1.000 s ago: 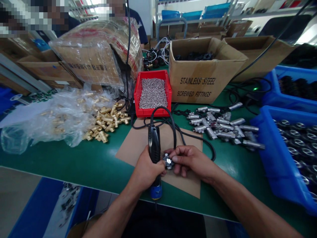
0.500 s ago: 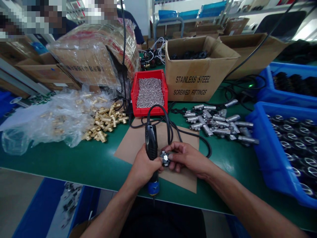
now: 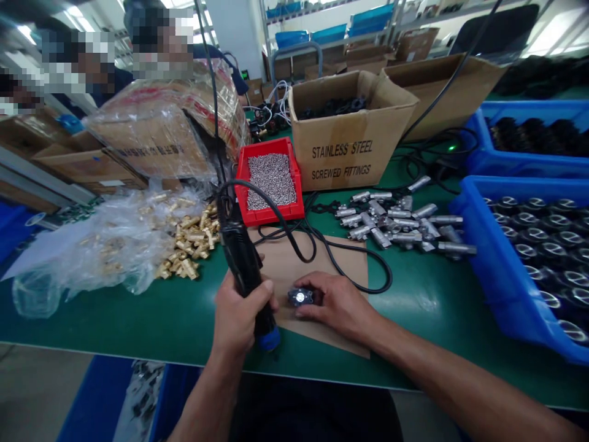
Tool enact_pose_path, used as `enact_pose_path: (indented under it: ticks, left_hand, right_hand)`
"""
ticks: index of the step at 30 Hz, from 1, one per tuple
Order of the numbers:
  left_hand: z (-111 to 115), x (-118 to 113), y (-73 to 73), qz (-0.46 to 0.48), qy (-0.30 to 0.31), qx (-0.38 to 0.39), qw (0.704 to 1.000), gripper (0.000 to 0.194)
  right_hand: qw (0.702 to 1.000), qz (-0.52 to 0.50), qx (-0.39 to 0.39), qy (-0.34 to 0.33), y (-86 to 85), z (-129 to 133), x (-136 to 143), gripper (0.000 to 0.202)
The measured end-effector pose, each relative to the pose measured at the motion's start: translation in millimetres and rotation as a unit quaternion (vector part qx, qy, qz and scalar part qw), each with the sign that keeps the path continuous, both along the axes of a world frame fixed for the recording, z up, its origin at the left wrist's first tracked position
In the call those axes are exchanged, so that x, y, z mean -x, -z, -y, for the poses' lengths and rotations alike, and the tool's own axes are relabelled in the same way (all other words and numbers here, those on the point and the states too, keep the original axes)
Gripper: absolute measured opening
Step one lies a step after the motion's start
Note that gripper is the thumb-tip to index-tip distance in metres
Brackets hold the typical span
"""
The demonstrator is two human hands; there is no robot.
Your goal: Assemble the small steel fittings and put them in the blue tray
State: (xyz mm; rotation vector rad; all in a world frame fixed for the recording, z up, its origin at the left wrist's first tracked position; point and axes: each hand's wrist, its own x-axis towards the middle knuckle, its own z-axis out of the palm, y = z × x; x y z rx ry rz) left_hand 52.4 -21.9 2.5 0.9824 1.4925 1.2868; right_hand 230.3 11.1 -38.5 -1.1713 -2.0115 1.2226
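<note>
My left hand (image 3: pixel 242 307) is wrapped round a black electric screwdriver (image 3: pixel 242 258) with a blue collar at its lower end. The tool tilts, its tip pointing down toward the table's near edge and its cable arching away from the top. Between the thumb and fingers of my right hand (image 3: pixel 334 304) is a small dark round part (image 3: pixel 300 296) with a shiny centre. That part is just above or on a brown cardboard sheet (image 3: pixel 340 337); I cannot tell whether it touches. A gap separates the screwdriver from the part.
Behind the sheet stands a red bin (image 3: pixel 294 212) of small screws. Brass fittings (image 3: pixel 188 248) lie left, metal cylindrical parts (image 3: pixel 400 221) right. Blue crates (image 3: pixel 488 294) of black parts line the right side. A cardboard box (image 3: pixel 340 162) stands behind; cables loop across the table.
My left hand has carried the screwdriver left, away from the round part, and tilted it. My right hand alone now holds the part. The view has shifted slightly.
</note>
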Motion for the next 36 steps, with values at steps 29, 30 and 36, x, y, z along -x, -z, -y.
enact_pose_path:
  ticks: [29, 30, 36]
  left_hand:
    - [-21, -38, -5.1, 0.04, -0.047, -0.371, 0.927, 0.034]
    - [-21, -39, -4.0, 0.04, -0.056, -0.366, 0.928, 0.033]
    - [-18, -40, -4.4, 0.037, -0.093, -0.355, 0.929, 0.036]
  right_hand:
    - [0.998, 0.021, -0.036, -0.042, -4.8, -3, 9, 0.024]
    - [0.998, 0.024, -0.039, -0.044, -4.8, -2, 9, 0.024]
    - [0.997, 0.025, -0.066, -0.022, -1.4, -2, 8, 0.029]
